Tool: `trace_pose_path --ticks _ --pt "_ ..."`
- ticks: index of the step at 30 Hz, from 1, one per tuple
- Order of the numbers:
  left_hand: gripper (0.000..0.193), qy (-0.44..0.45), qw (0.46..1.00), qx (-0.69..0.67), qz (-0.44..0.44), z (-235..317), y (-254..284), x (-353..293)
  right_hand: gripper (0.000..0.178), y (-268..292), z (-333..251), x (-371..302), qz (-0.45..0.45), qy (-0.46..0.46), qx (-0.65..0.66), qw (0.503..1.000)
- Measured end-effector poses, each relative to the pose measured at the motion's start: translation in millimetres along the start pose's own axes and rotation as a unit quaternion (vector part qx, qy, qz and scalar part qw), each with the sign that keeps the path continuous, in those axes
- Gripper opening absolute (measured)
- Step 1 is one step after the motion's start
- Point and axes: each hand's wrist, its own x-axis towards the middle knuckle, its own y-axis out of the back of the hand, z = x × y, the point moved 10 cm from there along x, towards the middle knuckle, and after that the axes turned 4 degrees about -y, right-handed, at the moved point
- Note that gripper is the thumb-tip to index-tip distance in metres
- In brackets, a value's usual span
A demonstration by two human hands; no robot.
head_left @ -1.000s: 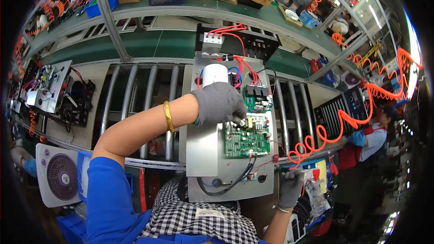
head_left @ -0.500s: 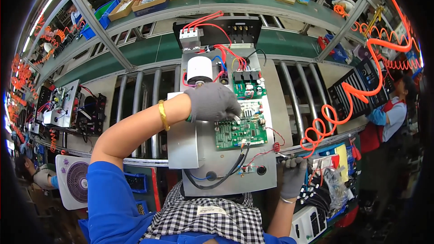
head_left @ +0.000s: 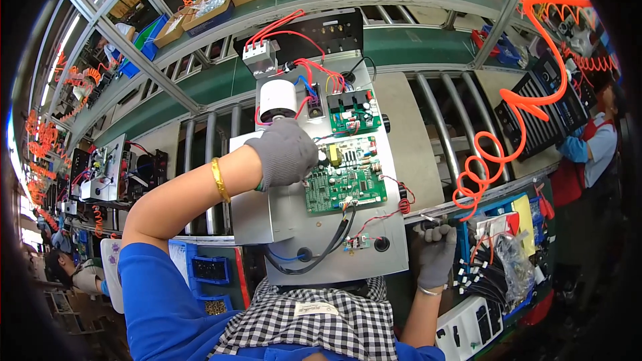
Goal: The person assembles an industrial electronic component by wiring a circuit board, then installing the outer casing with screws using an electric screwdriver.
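Observation:
My left hand (head_left: 287, 154), in a grey glove, reaches over the open metal chassis (head_left: 328, 247), just below a white cylinder (head_left: 278, 97). Its fingers curl downward by the left edge of the lower green circuit board (head_left: 348, 187); anything between them is hidden. A smaller green board (head_left: 353, 112) with black blocks sits above. My right hand (head_left: 436, 254), also gloved, is closed beside the chassis's lower right corner. A small metallic piece (head_left: 428, 219) shows at its fingertips, too small to name. Red wires (head_left: 307, 67) run from a terminal block (head_left: 259, 59) into the chassis.
An orange coiled hose (head_left: 488, 150) hangs down at the right, ending near my right hand. Metal rollers (head_left: 445, 127) flank the chassis. Cables and bags (head_left: 491, 267) lie at the right, with a white tray (head_left: 461, 327) below. Another opened unit (head_left: 110, 170) stands left. A co-worker (head_left: 595, 150) is at far right.
My left hand has drawn back leftward from the lower board toward the cylinder's base. My right hand stays closed beside the chassis. The whole view has shifted and tilted slightly.

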Motion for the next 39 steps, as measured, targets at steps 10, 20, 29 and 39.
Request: trace_pose_path --ticks 10,20,29,39 --pt "0.015 0.031 0.999 -0.015 0.011 -2.8 -5.6 -10.8 0.032 12.8 6.1 6.8 0.013 -0.022 0.038 0.999" --pt "0.02 0.047 0.995 -0.09 0.015 -11.1 -5.3 -9.6 0.031 8.6 11.1 18.7 0.007 -0.053 0.026 0.998" --pt "0.021 0.044 0.995 -0.095 -0.005 -13.3 -5.4 -7.9 0.031 10.9 7.1 23.4 0.022 -0.049 0.012 0.998" --pt "0.02 0.062 0.994 -0.083 0.026 -6.9 -8.5 -7.3 0.032 1.4 6.8 36.0 0.018 -0.049 0.011 0.999"
